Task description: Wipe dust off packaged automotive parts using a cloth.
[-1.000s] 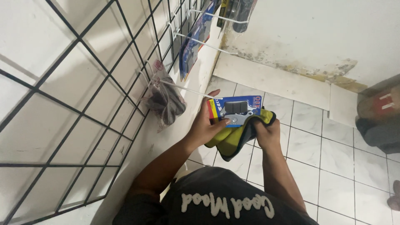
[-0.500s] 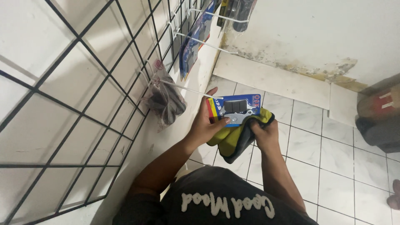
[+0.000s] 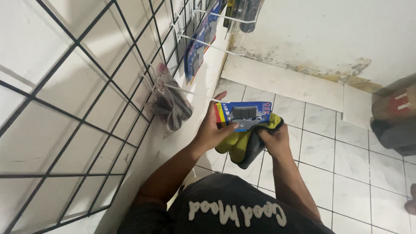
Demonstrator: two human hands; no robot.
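My left hand holds a blue carded blister pack with grey metal parts under clear plastic, thumb on its front. My right hand grips a yellow and dark grey cloth bunched beneath and behind the pack. Both hands are close together above the white tiled floor, just right of a bare white wire hook that sticks out from the black wire grid.
A black wire grid panel covers the white wall at left. A clear bag of dark parts and more blue carded packs hang from its hooks. A stained wall and baseboard run behind. A brown and grey object sits right.
Both hands and the pack have barely shifted; the pack stays over the cloth.
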